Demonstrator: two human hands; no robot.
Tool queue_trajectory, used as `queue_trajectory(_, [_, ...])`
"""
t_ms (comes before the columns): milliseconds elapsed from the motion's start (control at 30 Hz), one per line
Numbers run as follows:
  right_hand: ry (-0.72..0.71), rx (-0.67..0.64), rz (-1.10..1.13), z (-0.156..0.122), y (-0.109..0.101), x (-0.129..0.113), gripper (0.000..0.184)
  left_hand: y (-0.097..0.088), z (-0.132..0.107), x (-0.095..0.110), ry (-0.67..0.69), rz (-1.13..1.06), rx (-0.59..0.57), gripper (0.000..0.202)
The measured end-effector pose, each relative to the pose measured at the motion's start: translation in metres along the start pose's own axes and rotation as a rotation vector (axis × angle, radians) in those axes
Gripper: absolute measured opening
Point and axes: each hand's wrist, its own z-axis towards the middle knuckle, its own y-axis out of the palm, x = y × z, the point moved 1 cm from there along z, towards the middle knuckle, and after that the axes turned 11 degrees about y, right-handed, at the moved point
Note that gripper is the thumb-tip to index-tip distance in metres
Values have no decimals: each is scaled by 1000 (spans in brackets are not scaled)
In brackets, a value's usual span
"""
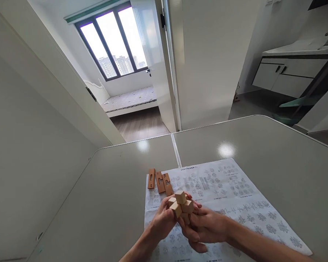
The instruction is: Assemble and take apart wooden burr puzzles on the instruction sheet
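A pale wooden burr puzzle [181,206], built of interlocking blocks that jut out on several sides, is held between both hands above the printed sheet. My left hand [164,217] grips it from the left, with the thumb on a front block. On the other side my right hand [203,226] has its fingers curled against the lower right of the puzzle. Part of the puzzle's underside is hidden by the fingers. Just beyond the hands lie three flat brown wooden pieces [160,182] with cut-out slots and handwritten numbers, side by side.
A large white sheet [251,196] printed with puzzle diagrams lies under the hands. The grey-white table [98,203] has a seam [176,150] running away from me. Past its far edge are a doorway, a bed [133,98], a window and a cabinet [289,74].
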Motion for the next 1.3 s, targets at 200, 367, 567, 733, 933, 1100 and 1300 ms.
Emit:
queue_trajectory(200, [-106, 178, 29, 0, 4, -14, 34, -7, 2, -7, -36, 16, 192, 69])
queue_trajectory(367, [-114, 252, -14, -6, 1, -21, 50, -12, 3, -11, -30, 102, 275, 53])
queue_trajectory(567, [-152, 391, -201, -14, -4, -36, 42, -15, 8, -10, -10, -154, 421, 48])
queue_trajectory(733, [-282, 778, -362, -19, -10, -49, 42, -15, 12, -6, -74, -237, 473, 65])
queue_trajectory(933, [-270, 886, -681, -19, -11, -47, 39, -14, 10, -12, -161, -194, 396, 64])
queue_trajectory(1100, [-218, 830, -768, -19, -9, -47, 55, -10, 8, -12, -204, -91, 289, 60])
queue_trajectory(1300, [-165, 724, -794, -20, -10, -50, 52, -7, 10, -10, -232, -39, 197, 66])
